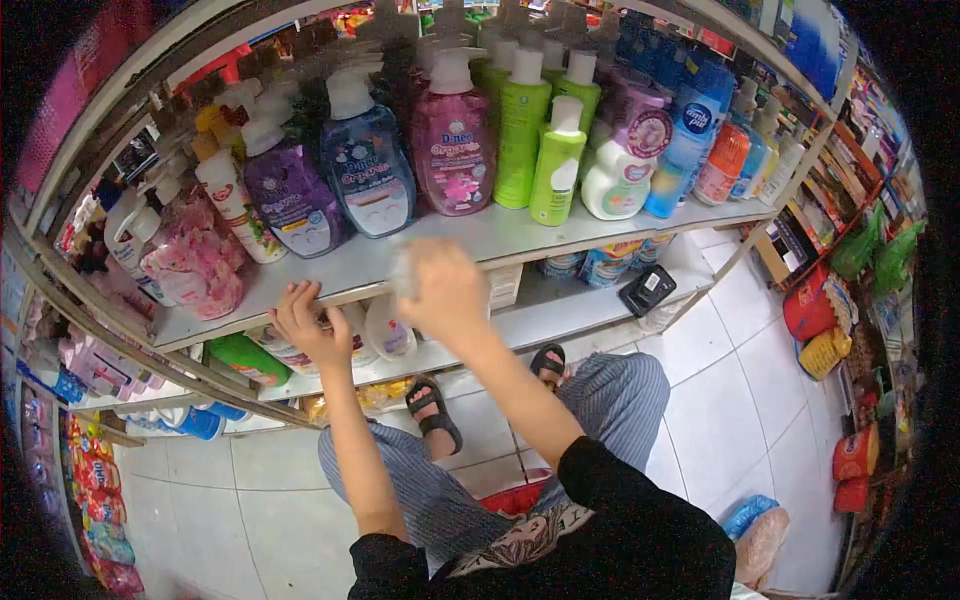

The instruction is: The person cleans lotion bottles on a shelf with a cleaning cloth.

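My right hand [442, 285] is closed around a small whitish cloth [403, 270], blurred by motion, at the front edge of the upper shelf [510, 250]. It is just below a blue pump bottle [366, 165] and a pink pump bottle [453, 150]. My left hand [312, 325] rests against the shelf's front edge with its fingers apart, holding nothing. Above it stands a purple pump bottle [290, 195]. A pink floral pack [195, 260] and a white bottle [232, 200] are to its left.
Green bottles [519, 130], a white-and-purple bottle [622, 160] and a blue bottle [697, 130] line the shelf to the right. Below, the lower shelf [540, 318] bears a black device [648, 291] and containers. Red and yellow packs [820, 320] lie by the right-hand racks.
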`<state>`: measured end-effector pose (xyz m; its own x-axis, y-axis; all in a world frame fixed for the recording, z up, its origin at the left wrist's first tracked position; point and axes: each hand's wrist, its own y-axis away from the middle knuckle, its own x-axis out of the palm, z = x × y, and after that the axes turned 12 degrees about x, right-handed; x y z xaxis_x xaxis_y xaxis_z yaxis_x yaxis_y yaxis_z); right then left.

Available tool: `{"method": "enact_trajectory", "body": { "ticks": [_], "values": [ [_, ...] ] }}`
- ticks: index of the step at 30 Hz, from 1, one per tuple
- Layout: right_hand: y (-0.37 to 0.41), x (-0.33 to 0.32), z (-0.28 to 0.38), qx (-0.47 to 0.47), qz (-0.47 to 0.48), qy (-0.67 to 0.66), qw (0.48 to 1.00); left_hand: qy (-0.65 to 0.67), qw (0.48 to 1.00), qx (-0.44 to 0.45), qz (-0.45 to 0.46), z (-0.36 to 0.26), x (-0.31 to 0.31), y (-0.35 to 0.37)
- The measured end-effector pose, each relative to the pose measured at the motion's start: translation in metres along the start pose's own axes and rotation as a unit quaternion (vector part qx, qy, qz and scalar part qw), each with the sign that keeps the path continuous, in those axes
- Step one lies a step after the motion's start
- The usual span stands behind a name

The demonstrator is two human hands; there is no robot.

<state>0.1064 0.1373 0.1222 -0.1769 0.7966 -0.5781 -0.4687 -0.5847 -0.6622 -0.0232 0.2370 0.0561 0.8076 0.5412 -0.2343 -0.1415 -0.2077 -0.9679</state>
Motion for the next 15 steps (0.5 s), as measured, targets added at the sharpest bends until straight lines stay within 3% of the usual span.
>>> {"method": "enact_trajectory", "body": {
  "ticks": [2,3,5,8,10,12,15],
  "values": [
    [-0.001,0.019,0.021,-0.088,0.041,-0.01,0.995,-0.011,1.0,0.004,0.008,0.001,-0.004,-0.001],
    [-0.004,0.021,0.023,-0.086,0.043,-0.011,0.995,-0.017,0.999,0.013,0.024,0.002,-0.006,-0.003],
    [-0.013,0.019,0.025,-0.115,0.162,0.0,0.98,-0.023,0.998,0.018,0.047,-0.001,-0.01,-0.007],
    [-0.014,-0.009,-0.007,-0.105,0.184,0.017,0.977,-0.031,0.997,0.01,0.064,-0.005,-0.014,-0.007],
    [-0.008,-0.039,-0.037,-0.072,0.099,-0.001,0.992,-0.019,0.999,-0.011,0.045,-0.01,-0.012,-0.011],
    [0.003,-0.058,-0.068,0.02,0.047,-0.01,0.999,-0.02,0.998,-0.026,0.052,-0.013,-0.013,-0.013],
    [0.009,-0.062,-0.078,0.098,-0.011,-0.043,0.994,-0.022,0.998,-0.045,0.036,-0.012,-0.007,-0.01]
  ]
}}
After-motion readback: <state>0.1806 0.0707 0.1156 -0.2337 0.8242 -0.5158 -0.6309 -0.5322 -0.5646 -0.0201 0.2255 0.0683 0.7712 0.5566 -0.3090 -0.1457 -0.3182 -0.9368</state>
